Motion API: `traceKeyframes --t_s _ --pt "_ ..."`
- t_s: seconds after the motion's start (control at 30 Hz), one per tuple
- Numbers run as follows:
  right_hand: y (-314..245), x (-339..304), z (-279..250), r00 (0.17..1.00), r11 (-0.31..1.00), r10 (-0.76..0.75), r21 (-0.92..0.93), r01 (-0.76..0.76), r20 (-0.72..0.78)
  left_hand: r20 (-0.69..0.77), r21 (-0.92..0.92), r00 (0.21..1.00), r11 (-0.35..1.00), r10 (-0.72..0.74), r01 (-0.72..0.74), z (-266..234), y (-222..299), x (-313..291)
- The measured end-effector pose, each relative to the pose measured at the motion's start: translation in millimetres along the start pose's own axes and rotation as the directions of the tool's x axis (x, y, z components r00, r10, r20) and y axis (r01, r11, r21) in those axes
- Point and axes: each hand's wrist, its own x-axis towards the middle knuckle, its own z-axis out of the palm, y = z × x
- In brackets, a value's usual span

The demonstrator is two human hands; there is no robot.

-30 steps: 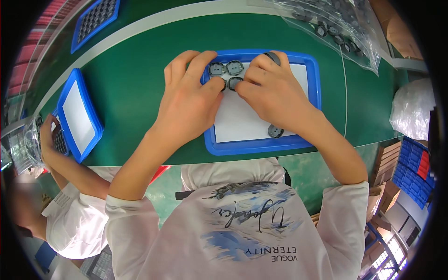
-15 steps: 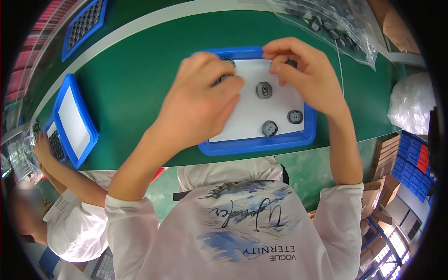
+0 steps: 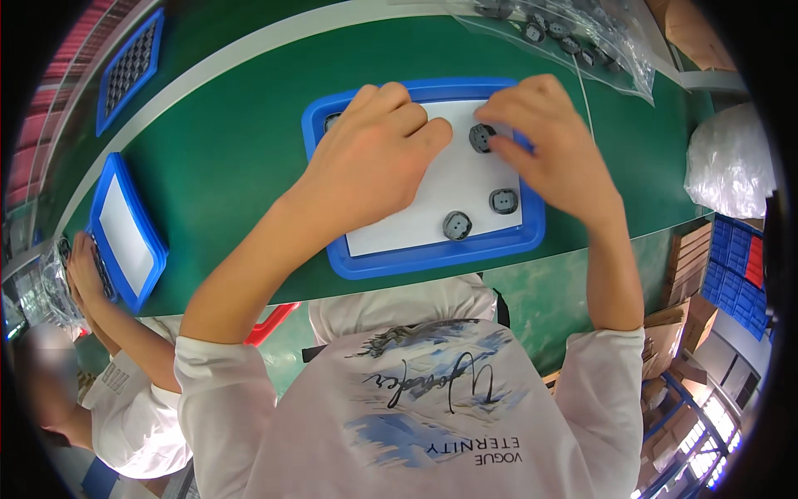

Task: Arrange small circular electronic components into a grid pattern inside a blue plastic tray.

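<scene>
A blue tray [image 3: 432, 262] lined with a white sheet [image 3: 399, 237] lies on the table before me. My left hand [image 3: 378, 154] is over its left half, fingers curled and back turned up; whatever they hold is hidden. At the tray's far right, my right hand [image 3: 544, 145] has thumb and forefinger around a small grey round plastic part [image 3: 481, 139]. Two similar parts, one to the right [image 3: 503, 201] and one nearer me [image 3: 457, 225], rest on the sheet. Another dark part [image 3: 332, 121] shows at the far left corner, partly covered by my left hand.
A clear plastic bag [image 3: 573, 37] of grey parts lies at the far right. To the left are a blue-rimmed tray [image 3: 125, 220] and, farther off, a filled tray [image 3: 131, 71]. A co-worker's hand [image 3: 87, 266] works beside the left tray. A white plastic bundle [image 3: 730, 162] sits right.
The view has shifted, so the tray appears farther left. The part in the middle of the sheet is gone from its place. The part at my right hand is now nearer me and more exposed.
</scene>
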Motion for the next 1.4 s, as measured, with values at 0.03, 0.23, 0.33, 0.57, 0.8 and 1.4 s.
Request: traceKeyframes --t_s 0.03,0.23,0.33,0.57,0.8,1.4 --pt "-1 -1 6 1.0 1.0 -0.001 0.002 0.001 -0.002 -0.038 0.054 0.999 0.999 0.007 -0.005 2 -3 3" --pt "-5 -8 20 0.991 0.977 0.134 -0.167 -0.136 -0.025 -0.127 0.134 0.992 0.99 -0.026 0.044 -11 -14 10" --pt "-3 -10 18 0.987 0.995 0.032 -0.085 -0.046 -0.16 -0.024 0.088 1.0 0.996 -0.005 0.007 -17 -16 4" --pt "-4 2 32 0.995 0.989 -0.056 -0.144 0.044 -0.08 -0.037 0.088 0.999 0.996 0.003 0.0 -8 -15 10" --pt "-2 11 39 0.98 0.978 -0.141 -0.172 0.116 -0.142 -0.096 0.132 0.993 0.988 -0.065 0.077 -9 -15 6" --pt "-16 33 50 0.972 0.982 -0.149 -0.144 0.124 -0.183 -0.036 0.106 0.975 0.969 -0.22 0.223 -24 -16 -26"
